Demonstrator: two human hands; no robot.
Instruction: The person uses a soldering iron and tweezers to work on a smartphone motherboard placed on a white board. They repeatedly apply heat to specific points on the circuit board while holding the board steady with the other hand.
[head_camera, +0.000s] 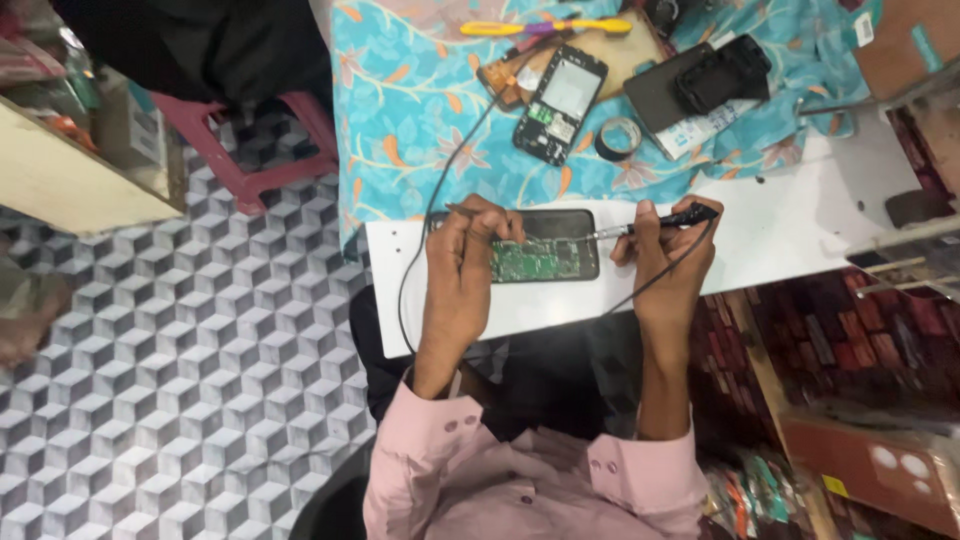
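Note:
An opened black phone (545, 250) with its green circuit board showing lies on a white board (780, 240). My left hand (468, 250) rests on the phone's left end and pinches a thin metal tool, likely tweezers (458, 209). My right hand (665, 250) grips a black soldering iron (668, 219) like a pen. Its metal tip points left at the phone's right edge, and its black cable (660, 280) trails down past my wrist.
A second opened phone (560, 103), a roll of black tape (620, 138), a black device (705, 82) and yellow-handled tools (545, 27) lie on a blue floral cloth (420, 110). A pink stool (250, 150) stands on the patterned floor at left. Shelves crowd the right.

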